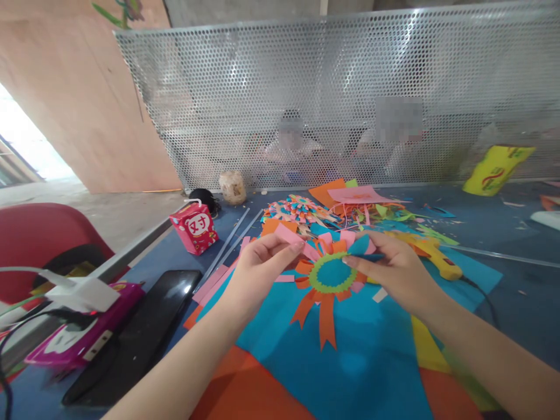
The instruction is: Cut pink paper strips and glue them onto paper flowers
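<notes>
A paper rosette [329,277] with a blue centre, a green ring and orange and pink strips lies on a blue paper sheet [363,350]. My left hand [258,262] pinches a pink paper strip [292,236] at the rosette's upper left edge. My right hand [389,265] has its fingers closed on the rosette's upper right edge, with a blue piece of paper [361,245] under the thumb. Both hands touch the rosette.
A yellow glue gun [431,251] lies just right of my right hand. Paper scraps and another woven paper piece [297,211] sit behind. A red drink carton [195,227], a black phone [140,329] and a pink box [83,332] are on the left. Two people sit behind a perforated metal screen [332,99].
</notes>
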